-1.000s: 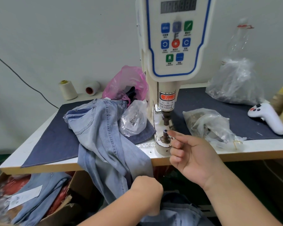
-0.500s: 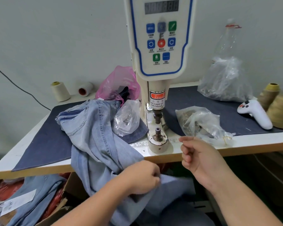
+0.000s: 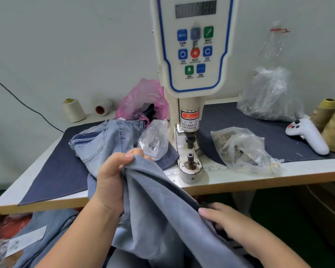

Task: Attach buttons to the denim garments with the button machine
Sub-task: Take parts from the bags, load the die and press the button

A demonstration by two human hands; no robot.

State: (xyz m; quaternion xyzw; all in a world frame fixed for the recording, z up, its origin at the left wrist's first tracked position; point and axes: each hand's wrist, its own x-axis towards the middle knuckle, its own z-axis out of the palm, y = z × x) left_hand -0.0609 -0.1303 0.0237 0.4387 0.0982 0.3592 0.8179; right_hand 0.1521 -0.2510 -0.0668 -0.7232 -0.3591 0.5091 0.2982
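Button machine (image 3: 191, 55) stands centre-far on the desk (image 3: 259, 180); its lower post (image 3: 190, 158) lies far-right of your left hand (image 3: 112, 182), the nearer one, bunching the denim garment (image 3: 162, 209) w/ curled fingers. Right hand (image 3: 226, 221) pinches its near-right edge, below desk level.

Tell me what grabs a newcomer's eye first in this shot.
The tall white button machine with its coloured control buttons dominates the centre, standing on the table. In front of it, the left hand grips a grey-blue denim garment lifted toward the machine, while the right hand holds its lower edge. A pink bag sits behind the light jeans.
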